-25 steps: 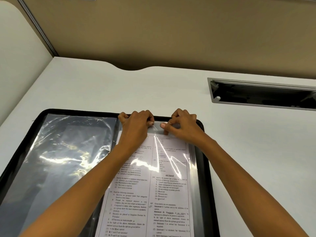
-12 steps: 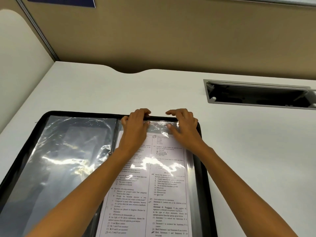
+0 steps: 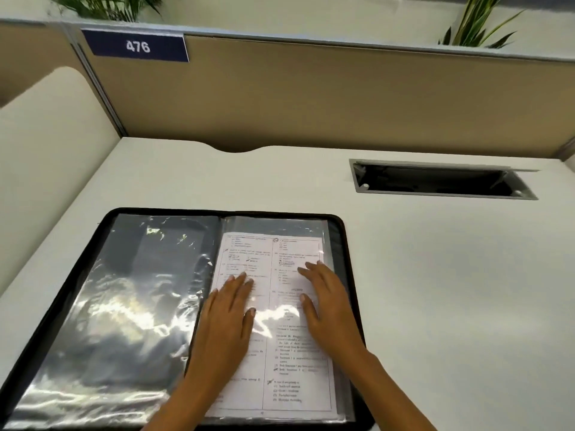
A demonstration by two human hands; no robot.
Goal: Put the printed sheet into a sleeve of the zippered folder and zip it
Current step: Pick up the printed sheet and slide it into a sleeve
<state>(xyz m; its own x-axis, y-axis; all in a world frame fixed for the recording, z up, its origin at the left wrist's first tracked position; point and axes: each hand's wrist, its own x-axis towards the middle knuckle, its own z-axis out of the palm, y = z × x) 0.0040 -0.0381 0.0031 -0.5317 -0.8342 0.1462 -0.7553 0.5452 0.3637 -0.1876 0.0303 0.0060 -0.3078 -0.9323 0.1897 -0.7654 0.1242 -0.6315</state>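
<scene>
A black zippered folder [image 3: 341, 225] lies open flat on the white desk. Its left half carries crinkled clear sleeves [image 3: 130, 293] with nothing printed in them. The printed sheet [image 3: 280, 250] sits inside the clear sleeve on the right half, with the sleeve's top edge showing above the paper. My left hand [image 3: 227, 318] rests flat, palm down, on the sheet's left column, fingers spread. My right hand [image 3: 326, 303] lies flat on the right column, fingers spread too. Neither hand holds anything.
The white desk [image 3: 435, 290] stretches to the right of the folder. A recessed cable tray [image 3: 435, 181] opens at the back right. A tan partition [image 3: 311, 98] with a blue "476" sign [image 3: 137, 46] closes the back, a cream panel [image 3: 46, 150] the left.
Both hands have left the sleeve's top edge and slid down toward me onto the middle of the sheet, lying flat. The view has tilted up, showing more of the partition.
</scene>
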